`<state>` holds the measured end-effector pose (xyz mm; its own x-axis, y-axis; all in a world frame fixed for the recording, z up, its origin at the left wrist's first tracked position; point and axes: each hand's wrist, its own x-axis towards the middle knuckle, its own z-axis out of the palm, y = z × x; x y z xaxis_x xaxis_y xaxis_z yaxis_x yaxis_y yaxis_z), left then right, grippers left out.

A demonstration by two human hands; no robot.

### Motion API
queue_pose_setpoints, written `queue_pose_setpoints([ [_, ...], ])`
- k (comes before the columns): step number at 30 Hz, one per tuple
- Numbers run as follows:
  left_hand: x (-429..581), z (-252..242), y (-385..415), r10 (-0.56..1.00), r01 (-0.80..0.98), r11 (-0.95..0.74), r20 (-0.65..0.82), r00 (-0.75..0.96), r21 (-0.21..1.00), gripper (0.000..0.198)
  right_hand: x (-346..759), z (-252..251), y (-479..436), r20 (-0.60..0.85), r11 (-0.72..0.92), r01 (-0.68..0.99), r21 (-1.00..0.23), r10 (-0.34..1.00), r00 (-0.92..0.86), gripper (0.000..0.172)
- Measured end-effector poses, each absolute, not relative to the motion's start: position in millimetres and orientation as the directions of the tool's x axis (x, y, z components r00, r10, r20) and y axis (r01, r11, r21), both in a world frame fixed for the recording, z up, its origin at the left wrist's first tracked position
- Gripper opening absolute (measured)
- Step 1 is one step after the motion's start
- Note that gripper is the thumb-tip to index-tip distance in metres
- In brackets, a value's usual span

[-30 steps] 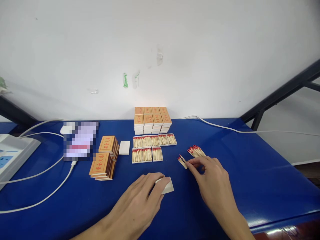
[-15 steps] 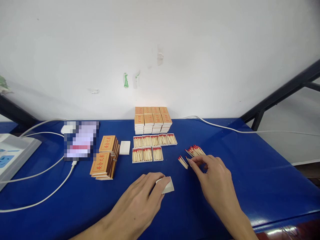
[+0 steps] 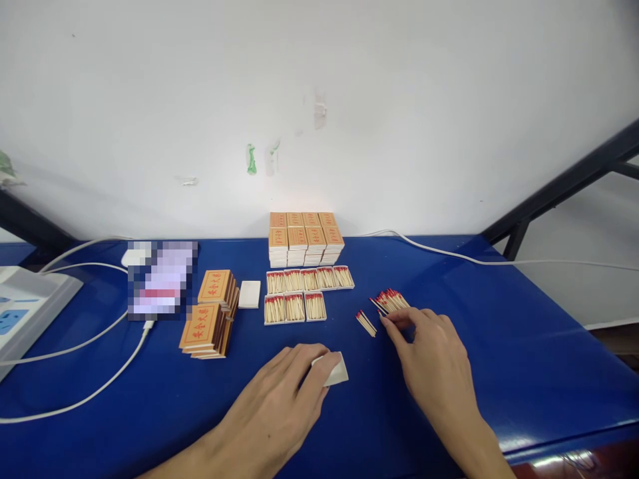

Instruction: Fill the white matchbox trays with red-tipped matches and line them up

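My left hand (image 3: 284, 392) grips a small white matchbox tray (image 3: 339, 370) at its left side, thumb and fingers closed around it; no matches show in its visible part. To the right, my right hand (image 3: 429, 349) pinches a match (image 3: 381, 315) whose dark head pokes past the fingertips. Just behind those fingers lies a pile of red-headed matches (image 3: 392, 299), partly covered by the hand. A small separate group of matches (image 3: 366, 323) rests left of the fingertips. Filled matchbox trays (image 3: 294, 308) stand in two rows behind my hands.
Orange matchboxes (image 3: 305, 237) are stacked against the wall. Orange box sleeves (image 3: 206, 324) form piles at left, beside a white tray (image 3: 249, 294). Farther left are a blurred phone (image 3: 167, 276), a white charging cable (image 3: 120, 379) and a power strip (image 3: 34, 303). Another cable (image 3: 449, 253) crosses the back right.
My right hand has shifted slightly right along the match pile, away from the small separate group. The left hand and its tray have stayed in place.
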<state>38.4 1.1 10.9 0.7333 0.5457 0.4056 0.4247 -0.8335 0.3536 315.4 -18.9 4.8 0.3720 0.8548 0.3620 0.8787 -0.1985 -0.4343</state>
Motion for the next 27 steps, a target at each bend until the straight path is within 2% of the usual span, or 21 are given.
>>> queue_pose_setpoints([
  [13,38.9,11.9,2.2,0.537,0.416,-0.839,0.412,0.736,0.35,0.044,304.4,5.0,-8.7,0.29,-0.128,0.848,-0.515,0.905,0.313,0.053],
  [20,39.3,9.3,1.6,0.538,0.418,-0.838,0.403,0.741,0.35,0.044,305.4,7.2,-13.8,0.295,-0.102,0.852,-0.514,0.911,0.287,0.06],
  [27,38.8,12.2,0.5,0.535,0.415,-0.84,0.4,0.744,0.35,0.044,316.4,7.7,-4.8,0.382,-0.13,0.875,-0.467,0.862,0.332,0.065],
])
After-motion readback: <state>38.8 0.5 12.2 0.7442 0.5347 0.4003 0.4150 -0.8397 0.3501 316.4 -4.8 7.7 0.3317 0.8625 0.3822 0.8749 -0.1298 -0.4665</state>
